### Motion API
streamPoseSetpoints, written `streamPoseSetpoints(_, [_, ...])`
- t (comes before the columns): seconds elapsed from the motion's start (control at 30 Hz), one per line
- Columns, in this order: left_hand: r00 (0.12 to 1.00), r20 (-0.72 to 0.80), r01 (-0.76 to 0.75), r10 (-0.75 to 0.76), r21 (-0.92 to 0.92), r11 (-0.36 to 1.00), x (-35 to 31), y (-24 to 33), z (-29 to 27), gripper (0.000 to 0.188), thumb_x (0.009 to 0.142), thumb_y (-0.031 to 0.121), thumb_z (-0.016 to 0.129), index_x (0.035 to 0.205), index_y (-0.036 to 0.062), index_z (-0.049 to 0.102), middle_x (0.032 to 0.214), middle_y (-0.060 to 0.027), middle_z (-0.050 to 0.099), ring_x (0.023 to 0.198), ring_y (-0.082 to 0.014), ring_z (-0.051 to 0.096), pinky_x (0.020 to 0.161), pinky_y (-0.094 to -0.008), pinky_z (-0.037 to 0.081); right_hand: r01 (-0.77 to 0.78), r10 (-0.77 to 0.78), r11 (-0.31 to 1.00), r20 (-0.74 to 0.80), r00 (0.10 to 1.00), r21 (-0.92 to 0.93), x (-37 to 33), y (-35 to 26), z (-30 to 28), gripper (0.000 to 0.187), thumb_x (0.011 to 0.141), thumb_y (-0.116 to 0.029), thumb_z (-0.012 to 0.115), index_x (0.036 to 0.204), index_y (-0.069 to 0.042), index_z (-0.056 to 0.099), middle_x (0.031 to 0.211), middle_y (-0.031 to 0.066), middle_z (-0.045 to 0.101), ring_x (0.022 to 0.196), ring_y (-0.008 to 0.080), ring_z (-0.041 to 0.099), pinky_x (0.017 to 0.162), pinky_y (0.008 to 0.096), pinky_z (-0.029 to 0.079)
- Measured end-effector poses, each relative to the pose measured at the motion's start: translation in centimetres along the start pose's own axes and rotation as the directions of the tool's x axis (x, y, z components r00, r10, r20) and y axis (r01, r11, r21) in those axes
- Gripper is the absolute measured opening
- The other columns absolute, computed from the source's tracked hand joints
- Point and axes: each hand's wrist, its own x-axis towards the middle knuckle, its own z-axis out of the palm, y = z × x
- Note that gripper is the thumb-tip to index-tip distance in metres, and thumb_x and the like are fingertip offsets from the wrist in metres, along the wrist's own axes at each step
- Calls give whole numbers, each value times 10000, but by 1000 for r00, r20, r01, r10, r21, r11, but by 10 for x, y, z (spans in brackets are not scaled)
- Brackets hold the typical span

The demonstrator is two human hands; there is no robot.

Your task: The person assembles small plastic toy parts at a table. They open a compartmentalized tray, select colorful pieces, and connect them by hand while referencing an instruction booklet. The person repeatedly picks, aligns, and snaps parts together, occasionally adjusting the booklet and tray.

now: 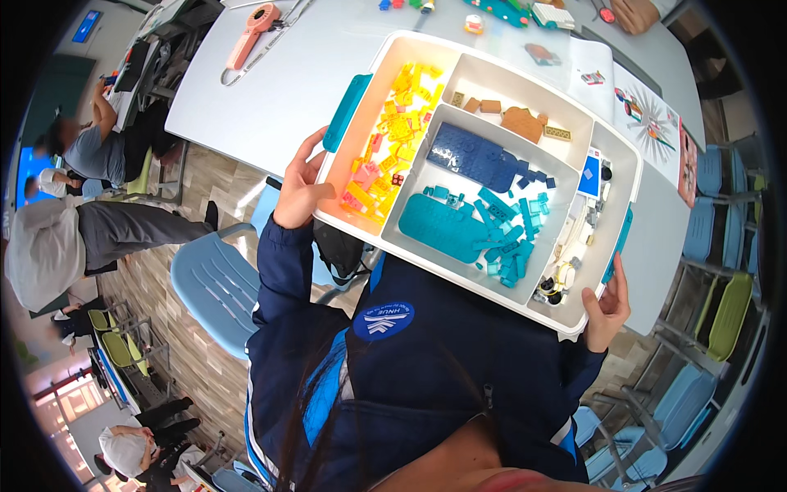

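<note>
Both my hands hold a white storage tray (pixel 361 231) with teal side latches, tilted over the table edge in front of my body. At its left side wall, my left hand (pixel 302 184) is closed on the rim. My right hand (pixel 605 310) grips the near right corner, by the right latch. Yellow bricks (pixel 402 127) with a few red and pink pieces lie in the left compartment. Brown bricks (pixel 522 123) sit at the back. In the middle are dark blue plates (pixel 471 156), a teal plate (pixel 438 227) and loose teal bricks (pixel 512 250). The right compartment holds small white and black parts (pixel 566 271).
The grey-white table (pixel 270 107) bears a pink handheld fan (pixel 252 37) with a strap, a small toy figure (pixel 474 23) and printed sheets (pixel 648 115). Another person's hand (pixel 635 15) rests at the far right. A blue chair (pixel 209 283) stands at my left.
</note>
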Motion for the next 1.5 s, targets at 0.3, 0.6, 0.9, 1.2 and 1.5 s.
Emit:
streamPoseSetpoints(0.3, [993, -112, 51, -49, 15, 999, 3, 11, -1, 1041, 464, -219, 387, 1462, 75, 378, 1289, -223, 604, 1158, -298, 633, 870, -277, 540, -18, 12, 995, 61, 998, 96, 0, 9, 1, 734, 805, 143, 615, 1477, 105, 322, 1377, 267, 527, 1204, 261, 585, 947, 292, 489])
streamPoseSetpoints(0.6, [984, -180, 34, -11, 124, 992, 23, 9, -100, 1066, 417, -172, 390, 1460, 47, 418, 1245, -212, 633, 1103, -280, 660, 791, -246, 553, -69, 24, 980, 238, 971, 185, 11, 7, 63, 767, 828, 76, 704, 1494, 51, 325, 1336, 246, 561, 1207, 270, 575, 930, 327, 535])
streamPoseSetpoints(0.9, [983, -180, 25, 26, 273, 962, 65, 15, -175, 1074, 404, -113, 393, 1465, 47, 437, 1291, -165, 600, 1127, -252, 650, 771, -229, 549, -37, -33, 981, 349, 936, 192, 29, -2, 102, 781, 845, -26, 747, 1503, 20, 329, 1345, 187, 559, 1143, 197, 601, 992, 371, 515])
streamPoseSetpoints(1.2, [981, -191, 112, -41, 379, 919, 80, 15, -216, 1017, 454, -124, 401, 1457, 41, 451, 1277, -167, 606, 1094, -215, 651, 716, -201, 539, 451, -276, 877, 595, 755, -165, 94, -31, 18, 668, 845, -203, 774, 1434, -74, 486, 1404, 159, 555, 1281, 311, 551, 1067, 383, 440])
streamPoseSetpoints(1.5, [986, -3, -9, 165, 997, 73, 56, 103, -153, 641, 834, -19, 563, 1455, 0, 406, 1385, -219, 530, 1301, -276, 493, 1069, -372, 391, 330, -332, 791, 92, 939, -515, 199, -16, -126, 476, 856, -212, 760, 1288, -62, 626, 1275, 144, 642, 1161, 243, 609, 1011, 363, 459])
